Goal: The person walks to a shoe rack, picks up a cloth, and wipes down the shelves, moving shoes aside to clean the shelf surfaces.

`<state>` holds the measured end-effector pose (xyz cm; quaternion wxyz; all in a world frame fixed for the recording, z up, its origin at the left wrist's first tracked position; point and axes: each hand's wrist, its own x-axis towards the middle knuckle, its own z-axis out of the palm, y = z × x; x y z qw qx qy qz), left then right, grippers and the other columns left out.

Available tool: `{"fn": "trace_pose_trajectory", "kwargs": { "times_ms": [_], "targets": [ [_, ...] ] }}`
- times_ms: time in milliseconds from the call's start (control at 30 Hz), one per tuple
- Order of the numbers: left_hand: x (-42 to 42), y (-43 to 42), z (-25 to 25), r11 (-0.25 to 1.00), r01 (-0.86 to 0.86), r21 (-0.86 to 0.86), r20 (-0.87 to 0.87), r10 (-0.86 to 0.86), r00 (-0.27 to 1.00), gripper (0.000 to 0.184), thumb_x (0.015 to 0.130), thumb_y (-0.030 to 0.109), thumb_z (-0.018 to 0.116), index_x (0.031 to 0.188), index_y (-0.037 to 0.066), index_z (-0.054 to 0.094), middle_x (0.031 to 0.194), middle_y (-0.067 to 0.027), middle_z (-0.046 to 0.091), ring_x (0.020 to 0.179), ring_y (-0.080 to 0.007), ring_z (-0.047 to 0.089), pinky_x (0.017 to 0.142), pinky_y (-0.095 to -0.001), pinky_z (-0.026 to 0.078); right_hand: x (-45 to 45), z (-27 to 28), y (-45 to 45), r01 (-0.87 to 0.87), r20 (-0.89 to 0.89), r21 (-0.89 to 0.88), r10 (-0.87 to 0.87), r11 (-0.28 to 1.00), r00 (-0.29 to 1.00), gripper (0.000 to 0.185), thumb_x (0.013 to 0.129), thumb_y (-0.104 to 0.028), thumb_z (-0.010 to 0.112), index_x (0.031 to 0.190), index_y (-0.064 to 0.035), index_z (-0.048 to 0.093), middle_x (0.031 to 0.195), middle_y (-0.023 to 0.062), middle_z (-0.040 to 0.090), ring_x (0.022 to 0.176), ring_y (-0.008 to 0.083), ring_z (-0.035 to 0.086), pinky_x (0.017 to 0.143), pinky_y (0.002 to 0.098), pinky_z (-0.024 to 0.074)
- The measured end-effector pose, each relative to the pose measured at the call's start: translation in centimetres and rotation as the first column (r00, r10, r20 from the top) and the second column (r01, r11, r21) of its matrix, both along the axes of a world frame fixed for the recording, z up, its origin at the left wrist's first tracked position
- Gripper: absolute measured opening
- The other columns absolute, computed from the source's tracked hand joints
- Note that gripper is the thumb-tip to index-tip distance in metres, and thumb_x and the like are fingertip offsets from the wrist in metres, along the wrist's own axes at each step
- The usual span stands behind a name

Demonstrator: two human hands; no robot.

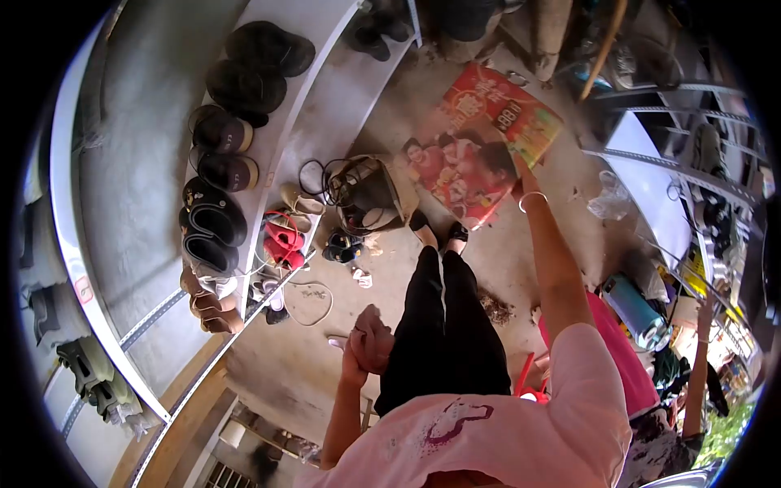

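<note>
My left hand [353, 368] is closed around a crumpled pinkish-grey cloth [373, 337], held low beside my left leg. Stretched out in front, my right hand [521, 180] grips the near edge of a large red printed carton [480, 102]. Pictures of people and big lettering cover the carton, and part of it is smeared by motion. Its edge hides some of my right fingers. Just left of the carton, an open bag or box [370, 191] with dark things in it stands on the floor by my feet.
A white shelf [313, 77] on the left carries several pairs of shoes, with red shoes [283, 241] lower down. Metal racks [675, 163] line the right side, near a clear plastic bag [608, 195] and a blue cylindrical container [634, 313]. Another person's arm [698, 366] shows at far right.
</note>
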<state>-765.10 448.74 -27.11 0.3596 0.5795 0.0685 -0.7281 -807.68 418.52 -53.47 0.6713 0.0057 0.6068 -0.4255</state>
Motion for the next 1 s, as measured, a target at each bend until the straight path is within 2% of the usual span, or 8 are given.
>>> {"fn": "trace_pose_trajectory", "kwargs": {
  "times_ms": [67,300,600,700,867,900,933,1000],
  "targets": [
    [-0.8,-1.4,0.2,0.995,-0.086,0.046,-0.024,0.087,0.996,0.04,0.099,0.022,0.04,0.133,0.003,0.042,0.127,-0.0094,0.052,0.116,-0.0224,0.051,0.1,-0.0338,0.042,0.7,-1.3,0.1,0.229,0.029,0.017,-0.229,0.973,0.973,0.05,0.077,-0.044,0.075,0.102,-0.0024,0.065,0.079,0.0026,0.064,0.053,0.0109,0.055,0.047,0.0229,0.0455],
    [-2.1,-3.0,-0.5,0.987,0.161,0.026,0.254,-0.163,0.953,0.044,0.091,0.007,0.057,0.132,0.005,0.042,0.126,-0.009,0.052,0.116,-0.0204,0.049,0.096,-0.0317,0.043,-2.5,-2.7,2.7,0.074,-0.219,0.188,-0.031,0.979,0.975,0.057,0.078,-0.046,0.075,0.109,0.0005,0.062,0.099,0.0049,0.065,0.078,0.0132,0.064,0.063,0.0265,0.0538],
    [0.7,-5.6,-2.4,0.971,0.021,0.237,0.114,-0.049,0.992,0.038,0.1,0.037,0.036,0.125,0.013,0.051,0.12,-0.001,0.055,0.115,-0.0158,0.05,0.098,-0.0303,0.041,-8.0,-6.9,9.7,0.063,-0.455,0.28,0.075,0.958,0.887,0.038,0.081,-0.031,0.069,0.109,-0.0057,0.062,0.094,0.0028,0.063,0.07,0.0153,0.06,0.057,0.026,0.0501],
    [3.3,-4.9,-3.4,0.989,0.034,0.147,0.13,-0.053,0.99,0.039,0.1,0.039,0.036,0.124,0.013,0.052,0.12,-0.0016,0.055,0.112,-0.0158,0.051,0.095,-0.0298,0.042,-6.9,-5.2,10.0,-0.549,-0.519,0.244,0.586,0.8,0.622,0.038,0.083,-0.028,0.066,0.116,-0.0117,0.058,0.101,0.0026,0.061,0.082,0.0202,0.064,0.068,0.0312,0.0529],
    [8.2,-5.7,-6.1,0.996,0.035,0.086,0.048,-0.04,0.998,0.047,0.1,0.038,0.031,0.132,0.007,0.047,0.125,-0.0043,0.055,0.116,-0.0178,0.052,0.097,-0.0296,0.043,1.1,6.0,9.3,-0.373,-0.037,0.23,0.391,0.899,0.919,0.026,0.087,-0.027,0.062,0.109,-0.0134,0.06,0.102,0.0027,0.062,0.09,0.0223,0.066,0.068,0.0324,0.0534],
    [8.5,-6.8,-4.7,0.997,0.064,0.046,0.04,-0.066,0.997,0.048,0.1,0.038,0.03,0.134,0.007,0.045,0.128,-0.0047,0.054,0.118,-0.0184,0.051,0.099,-0.0301,0.042,1.3,5.8,10.1,-0.875,-0.399,0.134,0.833,0.466,0.383,0.025,0.086,-0.027,0.062,0.106,-0.0116,0.061,0.094,0.0038,0.064,0.084,0.0195,0.067,0.066,0.0313,0.0533],
    [8.8,-8.4,-3.5,0.996,0.091,-0.008,0.033,-0.091,0.995,0.048,0.101,0.037,0.03,0.136,0.007,0.043,0.131,-0.0051,0.052,0.119,-0.0191,0.05,0.1,-0.0306,0.041,1.3,5.4,11.0,-0.938,-0.77,0.347,0.575,0.015,-0.276,0.024,0.085,-0.026,0.062,0.102,-0.0098,0.063,0.087,0.0049,0.066,0.078,0.0166,0.067,0.063,0.0302,0.0533],
    [9.8,-9.5,-3.2,0.998,0.058,-0.024,0.011,-0.058,0.998,0.05,0.098,0.039,0.035,0.135,0.007,0.045,0.13,-0.0054,0.053,0.12,-0.0194,0.05,0.101,-0.0317,0.04,0.6,-0.7,16.6,-0.938,-0.672,0.316,0.731,0.141,-0.117,0.025,0.083,-0.028,0.063,0.098,-0.0077,0.064,0.083,0.0061,0.067,0.069,0.016,0.066,0.062,0.0314,0.0534]
  ]
}}
